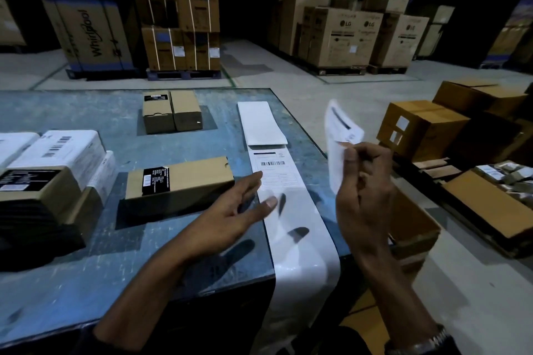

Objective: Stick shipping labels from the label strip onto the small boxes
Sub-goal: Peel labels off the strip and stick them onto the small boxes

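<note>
A white label strip (291, 228) runs down the right side of the blue table (86, 268) and hangs over its front edge; one printed label with a barcode shows on it. My right hand (366, 190) holds a peeled shipping label (340, 135) up in the air, pinched between thumb and fingers, to the right of the strip. My left hand (233, 210) hovers with straight fingers over the strip's left edge, just right of a small brown box (184, 181) with a black sticker. Two more small brown boxes (171, 111) stand side by side further back.
At the left, labelled white-topped boxes (60, 150) and a brown box (37, 190) are stacked. Open cartons (418, 228) sit on the floor right of the table, with more cartons (424, 127) beyond. Large appliance boxes on pallets (343, 37) stand behind.
</note>
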A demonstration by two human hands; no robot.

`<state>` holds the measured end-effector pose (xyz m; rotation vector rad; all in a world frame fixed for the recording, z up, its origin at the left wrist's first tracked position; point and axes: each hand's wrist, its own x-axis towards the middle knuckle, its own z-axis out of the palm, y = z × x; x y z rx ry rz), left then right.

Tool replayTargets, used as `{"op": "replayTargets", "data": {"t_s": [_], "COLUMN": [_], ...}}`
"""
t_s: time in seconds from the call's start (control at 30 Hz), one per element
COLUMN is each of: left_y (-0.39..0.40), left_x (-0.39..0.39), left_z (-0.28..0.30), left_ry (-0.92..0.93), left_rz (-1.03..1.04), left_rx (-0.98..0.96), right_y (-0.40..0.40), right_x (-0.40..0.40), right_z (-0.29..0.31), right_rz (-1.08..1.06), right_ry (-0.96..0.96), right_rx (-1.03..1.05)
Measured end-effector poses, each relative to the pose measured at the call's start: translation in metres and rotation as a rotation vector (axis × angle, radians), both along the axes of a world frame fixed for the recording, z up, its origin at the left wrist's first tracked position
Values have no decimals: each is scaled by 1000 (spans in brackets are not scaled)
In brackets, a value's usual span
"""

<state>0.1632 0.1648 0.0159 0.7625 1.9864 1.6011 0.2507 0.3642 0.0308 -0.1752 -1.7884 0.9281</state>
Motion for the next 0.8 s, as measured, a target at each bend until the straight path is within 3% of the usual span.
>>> {"op": "replayTargets", "data": {"t_s": [0.07, 0.13, 0.2, 0.27, 0.43, 0.67, 0.8], "left_y": [-5, -21, -42, -57, -80, -100, -100], "left_x": [7, 8, 8, 3, -6, -15, -25], "left_z": [13, 29, 43, 49, 49, 55, 62], "left_ry": [-263, -550, -672, -644, -349, -228, -169], "left_rz": [135, 134, 83, 189, 504, 406, 475], "left_rx": [194, 357, 459, 477, 274, 233, 287], "right_y": [-15, -30, -48, -65, -91, -111, -118], "right_x": [6, 13, 21, 25, 19, 13, 14], "right_z": [2, 1, 0, 0, -3, -5, 1], "right_rz": [76, 162, 266, 360, 448, 438, 432], "right_ry": [-29, -44, -74, -108, -81, -85, -113], "right_rx": [182, 363, 467, 484, 402, 383, 379]}}
